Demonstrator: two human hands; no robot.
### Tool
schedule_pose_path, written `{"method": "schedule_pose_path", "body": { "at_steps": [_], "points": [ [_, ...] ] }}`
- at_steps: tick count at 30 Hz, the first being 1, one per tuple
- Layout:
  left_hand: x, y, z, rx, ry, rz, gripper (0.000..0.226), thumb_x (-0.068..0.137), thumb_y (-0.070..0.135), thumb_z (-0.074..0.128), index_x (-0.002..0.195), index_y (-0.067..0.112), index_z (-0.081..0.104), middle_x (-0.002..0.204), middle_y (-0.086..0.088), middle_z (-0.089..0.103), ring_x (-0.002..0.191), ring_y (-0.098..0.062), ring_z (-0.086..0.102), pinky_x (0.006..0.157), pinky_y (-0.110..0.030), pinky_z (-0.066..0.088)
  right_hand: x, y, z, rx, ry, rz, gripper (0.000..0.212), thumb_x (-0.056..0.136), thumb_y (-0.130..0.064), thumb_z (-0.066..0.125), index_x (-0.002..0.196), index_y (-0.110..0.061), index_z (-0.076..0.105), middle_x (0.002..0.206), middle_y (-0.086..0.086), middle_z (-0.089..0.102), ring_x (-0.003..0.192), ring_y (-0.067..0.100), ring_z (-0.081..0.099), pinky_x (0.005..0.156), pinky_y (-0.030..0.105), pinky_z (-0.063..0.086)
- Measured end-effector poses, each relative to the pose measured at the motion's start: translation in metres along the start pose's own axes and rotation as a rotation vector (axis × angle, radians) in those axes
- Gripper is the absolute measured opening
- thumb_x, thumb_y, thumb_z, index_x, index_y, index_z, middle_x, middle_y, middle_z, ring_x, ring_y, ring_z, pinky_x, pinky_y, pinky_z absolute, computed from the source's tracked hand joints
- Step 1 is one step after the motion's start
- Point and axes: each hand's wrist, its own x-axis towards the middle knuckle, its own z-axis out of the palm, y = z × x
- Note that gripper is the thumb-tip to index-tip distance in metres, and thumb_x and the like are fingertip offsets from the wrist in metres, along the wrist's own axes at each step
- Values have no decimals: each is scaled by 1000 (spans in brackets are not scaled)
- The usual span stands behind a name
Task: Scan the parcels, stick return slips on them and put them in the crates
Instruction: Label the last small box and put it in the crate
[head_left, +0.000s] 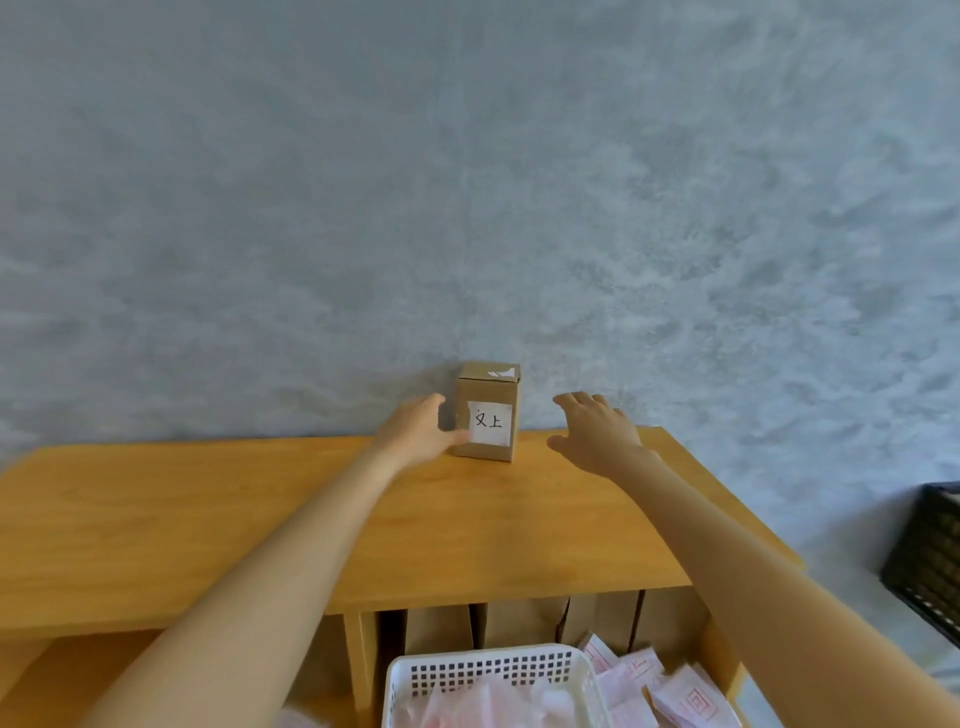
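Head view: a small cardboard parcel (489, 410) is standing upright, long axis vertical, at the far edge of the wooden bench (260, 519) against the wall, its white slip (490, 423) facing near. The left hand (421, 431) is touching its left side, thumb on the front. The right hand (597, 431) is hovering spread to the right, apart.

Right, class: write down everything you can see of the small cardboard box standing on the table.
The cardboard box is small, brown and taller than wide. It stands upright at the far edge of the wooden table, by the grey wall. A white label with dark handwritten marks covers its front; a scrap of white tape or paper sits on its closed top. The left hand grips its left side, thumb at the label's edge. The right hand is open and apart from it.
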Motion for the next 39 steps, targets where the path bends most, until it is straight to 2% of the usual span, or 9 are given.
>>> {"method": "schedule_pose_path", "body": {
  "at_steps": [6, 13, 15, 17, 19, 22, 28, 33, 39],
  "points": [
    [57, 6, -2, -263, 53, -183, 83, 91, 65, 46, 148, 5, 32, 153, -10, 37, 138, -27, 38, 106, -39, 36, 39, 11, 26, -24, -25, -5, 57, 96, -36, 53, 146, -16, 33, 148, 4, 39, 134, 24, 36, 106, 40, 37],
    [104, 29, 7, -572, -69, -288, 83, 88, 63, 54, 146, 6, 35, 152, -11, 37, 138, -32, 37, 106, -47, 37, 62, 18, 57, -18, -61, -16, 56, 96, -34, 53, 145, -17, 34, 148, 3, 39, 134, 24, 36, 105, 39, 36],
    [113, 33, 13, -609, -97, -313, 80, 88, 62, 54, 143, 5, 39, 144, -12, 47, 128, -31, 47, 95, -44, 44, 65, 21, 62, -17, -61, -14, 56, 96, -34, 53, 146, -17, 33, 149, 3, 38, 135, 24, 35, 105, 39, 35],
    [117, 35, 19, -636, -116, -341, 79, 89, 61, 54, 142, 6, 37, 130, -12, 56, 110, -29, 55, 79, -40, 47, 68, 24, 67, -10, -62, -9, 57, 96, -34, 53, 146, -17, 33, 149, 3, 37, 136, 24, 35, 105, 39, 35],
    [121, 34, 24, -665, -135, -364, 78, 87, 62, 56, 141, 8, 38, 126, -13, 57, 111, -32, 55, 85, -46, 47, 70, 26, 71, -4, -65, -6, 56, 96, -34, 53, 146, -17, 33, 149, 3, 38, 136, 24, 35, 106, 39, 35],
    [121, 30, 25, -695, -158, -380, 80, 82, 62, 63, 140, 12, 39, 136, -13, 53, 122, -36, 50, 95, -54, 45, 71, 29, 77, -1, -68, -1, 56, 96, -34, 53, 145, -16, 34, 148, 4, 39, 135, 25, 35, 106, 40, 36],
    [110, 28, 19, -684, -247, -364, 89, 80, 62, 65, 150, 24, 26, 150, -15, 38, 133, -43, 39, 87, -63, 50, 66, 29, 82, 27, -64, 12, 57, 96, -33, 54, 146, -16, 33, 147, 5, 39, 135, 24, 36, 104, 39, 36],
    [100, 23, 18, -791, -283, -335, 75, 81, 51, 71, 143, 27, 36, 141, -13, 47, 123, -40, 51, 74, -54, 59, 63, 28, 77, 32, -42, 12, 56, 95, -32, 54, 144, -15, 35, 146, 5, 41, 133, 24, 38, 103, 39, 38],
    [91, 24, 19, -809, -223, -283, 64, 84, 44, 69, 139, 28, 39, 127, -6, 54, 111, -30, 56, 76, -51, 59, 57, 27, 68, 38, -32, 18, 56, 96, -31, 54, 145, -16, 34, 146, 5, 41, 133, 24, 38, 103, 39, 37]
  ]
}}
